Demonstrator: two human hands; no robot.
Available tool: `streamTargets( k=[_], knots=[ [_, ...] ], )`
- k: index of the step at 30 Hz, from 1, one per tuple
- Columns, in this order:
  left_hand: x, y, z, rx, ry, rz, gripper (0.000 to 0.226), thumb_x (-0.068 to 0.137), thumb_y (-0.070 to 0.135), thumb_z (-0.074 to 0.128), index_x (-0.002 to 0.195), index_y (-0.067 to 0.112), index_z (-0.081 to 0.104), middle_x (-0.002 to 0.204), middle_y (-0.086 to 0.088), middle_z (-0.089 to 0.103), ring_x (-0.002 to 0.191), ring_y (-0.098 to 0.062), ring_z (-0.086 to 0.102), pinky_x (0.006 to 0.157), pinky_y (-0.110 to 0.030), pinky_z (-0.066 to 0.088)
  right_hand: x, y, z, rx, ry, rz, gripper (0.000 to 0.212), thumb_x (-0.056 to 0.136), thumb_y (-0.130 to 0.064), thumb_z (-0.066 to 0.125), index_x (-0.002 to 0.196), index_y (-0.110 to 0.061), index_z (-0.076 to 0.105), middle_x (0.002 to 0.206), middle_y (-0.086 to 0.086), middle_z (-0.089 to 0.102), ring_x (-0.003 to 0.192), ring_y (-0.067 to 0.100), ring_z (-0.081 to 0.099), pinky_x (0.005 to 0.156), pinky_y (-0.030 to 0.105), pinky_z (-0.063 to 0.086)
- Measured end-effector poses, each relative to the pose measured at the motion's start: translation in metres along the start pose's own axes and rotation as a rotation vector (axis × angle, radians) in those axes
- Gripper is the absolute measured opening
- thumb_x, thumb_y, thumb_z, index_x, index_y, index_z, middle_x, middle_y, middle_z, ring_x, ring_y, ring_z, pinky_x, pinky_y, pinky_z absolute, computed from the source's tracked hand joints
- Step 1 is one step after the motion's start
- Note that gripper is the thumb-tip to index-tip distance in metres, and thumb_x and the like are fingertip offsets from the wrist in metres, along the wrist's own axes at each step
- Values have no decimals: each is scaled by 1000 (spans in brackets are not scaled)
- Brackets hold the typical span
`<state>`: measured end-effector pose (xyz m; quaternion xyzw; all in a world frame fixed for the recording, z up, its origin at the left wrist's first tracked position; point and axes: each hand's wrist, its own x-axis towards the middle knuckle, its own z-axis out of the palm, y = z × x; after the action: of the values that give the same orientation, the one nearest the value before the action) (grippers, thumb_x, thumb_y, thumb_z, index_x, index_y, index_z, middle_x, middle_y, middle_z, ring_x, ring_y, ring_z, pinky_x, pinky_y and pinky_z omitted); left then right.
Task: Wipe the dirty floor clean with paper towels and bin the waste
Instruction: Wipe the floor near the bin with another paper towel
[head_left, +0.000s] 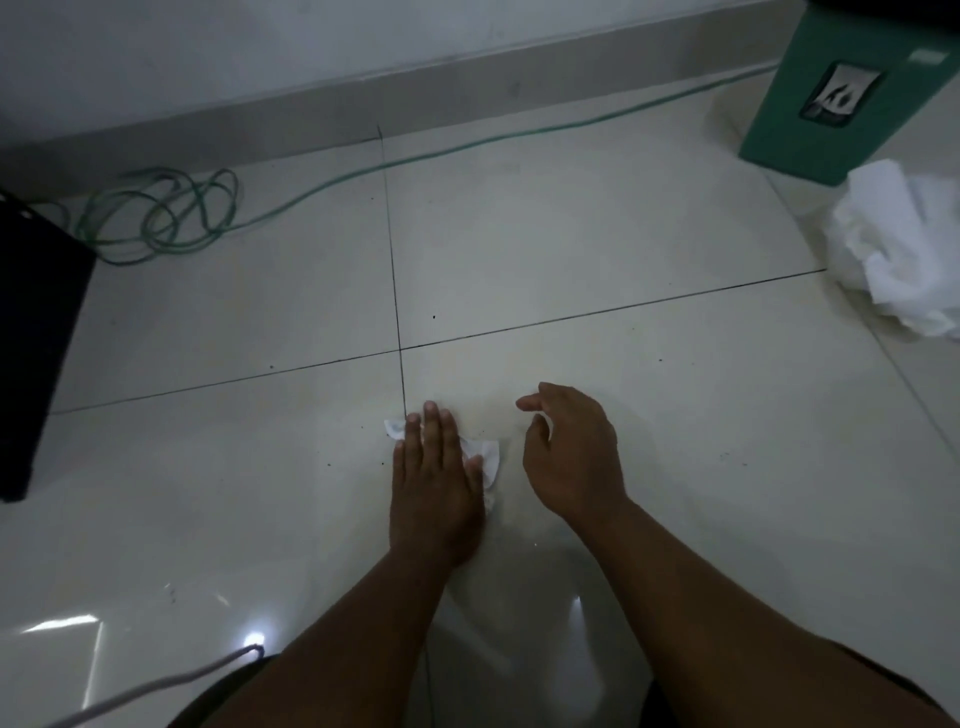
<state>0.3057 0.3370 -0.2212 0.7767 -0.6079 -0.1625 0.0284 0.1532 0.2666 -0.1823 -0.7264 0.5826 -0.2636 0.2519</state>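
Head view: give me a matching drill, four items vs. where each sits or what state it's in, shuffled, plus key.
Items
1. left hand
2. right hand
3. green bin
4. green cable

Places or states
A. coiled by the wall, far left
B. flat on a paper towel on the floor
C. upright, far right corner
D. holds nothing, fingers relaxed, beside the towel

Pairs: 1-B, 2-D, 3-C, 4-A

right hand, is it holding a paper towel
No, the right hand hangs over the floor with nothing in it; the left hand presses the paper towel flat.
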Motion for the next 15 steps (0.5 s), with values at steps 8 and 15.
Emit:
streamTargets(
  k=[8, 15],
  knots=[
    [-17, -35, -20, -81, 270, -230, 63, 98, 41, 25, 150, 9, 37, 157, -15, 36, 148, -36, 24, 119, -53, 24, -10, -10, 18, -106, -220, -143, 34, 101, -25, 49, 132, -20, 61, 148, 7, 51, 144, 30, 37, 121, 53, 24],
    [-28, 1, 2, 22, 37, -50, 60, 101, 51, 21, 157, 31, 20, 166, 0, 13, 154, -24, 2, 121, -52, 7, -13, -7, 23, -258, -277, -1, 46, 101, -44, 30, 144, -33, 40, 164, 5, 23, 154, 31, 5, 123, 58, 0]
  ],
)
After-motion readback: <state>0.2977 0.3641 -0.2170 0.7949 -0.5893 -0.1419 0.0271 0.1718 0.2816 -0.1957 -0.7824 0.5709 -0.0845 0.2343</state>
